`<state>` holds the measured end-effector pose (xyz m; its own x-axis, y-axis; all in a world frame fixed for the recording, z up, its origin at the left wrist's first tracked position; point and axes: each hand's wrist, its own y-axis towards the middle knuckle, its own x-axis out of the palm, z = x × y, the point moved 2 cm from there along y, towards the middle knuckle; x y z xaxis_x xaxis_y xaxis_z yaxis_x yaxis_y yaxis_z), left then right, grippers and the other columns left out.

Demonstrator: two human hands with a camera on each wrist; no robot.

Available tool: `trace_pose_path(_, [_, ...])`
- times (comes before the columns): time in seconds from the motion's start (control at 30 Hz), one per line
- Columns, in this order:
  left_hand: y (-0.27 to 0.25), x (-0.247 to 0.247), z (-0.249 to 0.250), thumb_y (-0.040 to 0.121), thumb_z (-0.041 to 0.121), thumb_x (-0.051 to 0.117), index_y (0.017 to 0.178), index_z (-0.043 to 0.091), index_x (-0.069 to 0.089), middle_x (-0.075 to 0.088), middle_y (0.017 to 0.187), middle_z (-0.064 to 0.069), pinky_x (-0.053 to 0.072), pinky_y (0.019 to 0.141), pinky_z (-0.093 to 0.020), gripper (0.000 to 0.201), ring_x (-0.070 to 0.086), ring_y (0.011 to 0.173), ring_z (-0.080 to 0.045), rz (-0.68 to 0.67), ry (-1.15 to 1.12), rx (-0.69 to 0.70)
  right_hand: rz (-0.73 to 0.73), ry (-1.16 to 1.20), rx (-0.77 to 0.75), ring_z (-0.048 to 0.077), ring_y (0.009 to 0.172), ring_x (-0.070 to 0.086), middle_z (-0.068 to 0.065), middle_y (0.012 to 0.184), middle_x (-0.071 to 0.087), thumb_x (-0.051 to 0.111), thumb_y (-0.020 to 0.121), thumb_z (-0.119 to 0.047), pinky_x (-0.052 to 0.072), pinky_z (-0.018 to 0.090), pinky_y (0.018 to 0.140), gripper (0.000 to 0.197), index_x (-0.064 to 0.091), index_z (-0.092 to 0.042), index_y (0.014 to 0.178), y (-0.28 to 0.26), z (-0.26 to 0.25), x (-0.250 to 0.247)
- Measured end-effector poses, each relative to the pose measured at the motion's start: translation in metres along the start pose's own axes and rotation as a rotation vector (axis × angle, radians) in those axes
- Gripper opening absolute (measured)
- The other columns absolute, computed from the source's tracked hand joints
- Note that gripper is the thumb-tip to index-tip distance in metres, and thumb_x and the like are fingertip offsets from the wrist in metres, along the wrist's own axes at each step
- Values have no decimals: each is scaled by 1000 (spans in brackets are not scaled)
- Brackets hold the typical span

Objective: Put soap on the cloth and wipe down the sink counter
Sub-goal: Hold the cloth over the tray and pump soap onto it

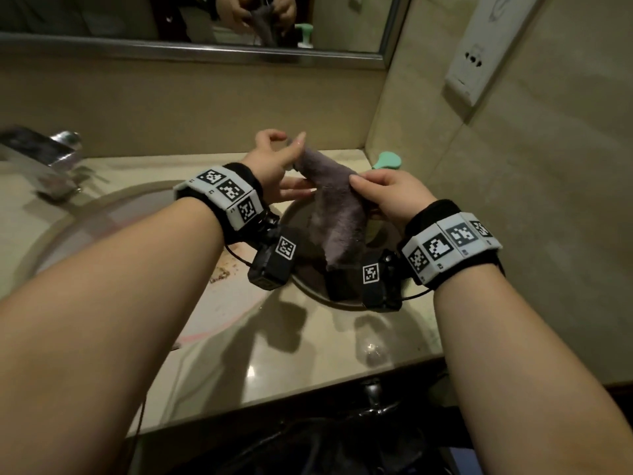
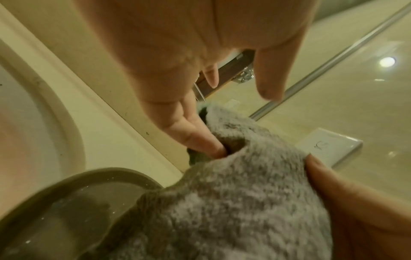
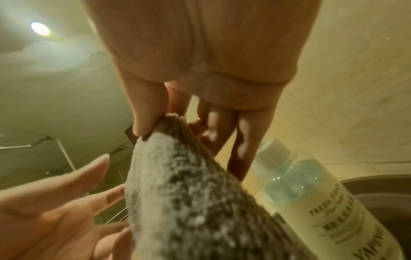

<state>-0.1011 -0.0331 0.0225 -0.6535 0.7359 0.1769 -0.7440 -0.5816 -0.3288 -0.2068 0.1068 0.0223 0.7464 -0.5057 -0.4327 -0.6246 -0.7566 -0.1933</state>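
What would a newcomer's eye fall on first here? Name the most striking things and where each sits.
First, the grey cloth hanging mid-frame over a round basin on the counter, pinched by the right hand while the left hand touches its far end. Next, the teal-topped soap bottle, just right of the cloth near the corner wall. Last, the mirror above, which reflects the hands.

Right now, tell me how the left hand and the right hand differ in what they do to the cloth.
The right hand pinches the grey cloth between thumb and fingers and carries it; the left hand only touches it with fairly straight fingers. In its wrist view the left hand pokes one fingertip into a fold, while the right thumb clamps the cloth's top edge. Both are raised over the counter and meet on the same cloth.
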Motion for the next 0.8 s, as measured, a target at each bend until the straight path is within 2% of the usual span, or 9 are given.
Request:
trace_pose_path(0.1, [1,-2,-3,87,-2,59,145,35,22,33,139,-13,59,61,-26,78,62,81,-21,-115,53,-35,33,101,-25,12,69,57,-5,76,61,55,93,-25,49,18,60,14,67,-20,89,6,-5,2])
trace_pose_path(0.17, [2,-2,-1,83,-13,57,143,33,32,25,148,-11,58,53,-20,80,57,90,-19,-146,76,-43,25,103,-34,5,61,55,-6,75,60,54,94,-26,44,11,49,14,66,-18,99,9,-9,2])
trace_pose_path(0.27, [3,-1,4,82,-12,58,129,22,52,37,144,-7,55,53,-15,59,54,99,-15,-206,244,-19,-6,92,-59,7,67,56,-4,77,59,51,96,-25,42,17,56,15,64,-25,89,12,-10,1])
trace_pose_path(0.33, [5,0,8,84,-8,59,113,17,61,56,122,-5,50,56,-14,38,56,86,-10,-224,427,16,-46,91,-36,9,76,54,-6,81,59,50,96,-20,40,19,59,17,63,-26,87,14,-9,-1])
trace_pose_path(0.4, [8,0,16,86,-2,60,110,13,65,63,93,2,44,62,-16,29,54,76,-8,-173,642,91,-113,71,-11,6,73,54,-6,81,59,50,95,-10,42,16,57,19,62,-21,104,14,-10,-3])
trace_pose_path(0.47, [9,0,26,88,8,61,113,13,67,61,80,9,42,65,-17,26,53,73,-7,-105,872,189,-108,-159,-8,5,67,52,-6,78,57,54,93,-10,43,11,52,25,60,-14,116,15,-11,-7])
trace_pose_path(0.53, [8,2,33,90,14,60,113,13,67,63,89,5,40,75,-20,25,53,80,-9,-67,1056,264,-18,-418,-34,8,69,54,-4,78,58,61,90,-22,43,8,50,21,64,-14,109,17,-11,-11])
trace_pose_path(0.63, [6,6,42,93,18,54,116,12,62,63,111,-4,35,80,-22,24,54,95,-18,27,1210,365,71,-560,-25,16,81,53,4,86,58,60,87,-41,40,25,64,35,64,-8,97,20,-10,-14])
trace_pose_path(0.8, [3,7,50,96,11,43,122,12,54,59,126,-9,33,80,-23,28,54,116,-28,66,1257,392,31,-591,-57,22,91,58,11,99,63,57,90,-40,38,23,74,41,62,-7,113,17,-17,-19])
